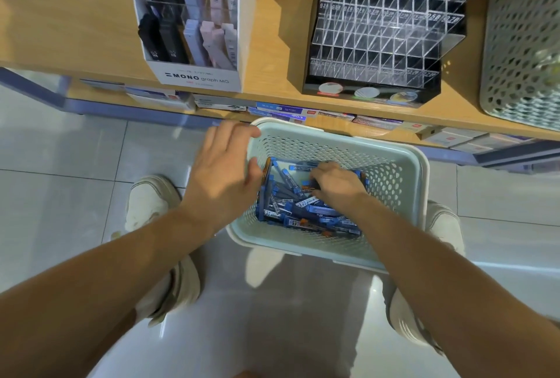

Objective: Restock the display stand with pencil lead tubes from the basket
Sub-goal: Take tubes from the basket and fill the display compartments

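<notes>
A pale basket (pixel 421 171) sits on the tiled floor (pixel 60 159) at centre frame, between the person's shoes (pixel 151 202), and blue tubes (pixel 291 206) lie heaped in its bottom. The left hand (pixel 224 171) is spread wide with fairly straight fingers over the basket's left rim, holding nothing. The right hand (pixel 336 186) is down inside the basket, its fingers curled round a few tubes at the top of the heap. On the wooden shelf (pixel 75 14) above, at upper right of the frame, stands the clear stand (pixel 385 35); its back row holds some tubes and the nearer slots show bare. A white MONO box (pixel 197 74) stands left of it, and a second basket (pixel 521 44) stands at the far right edge.
</notes>
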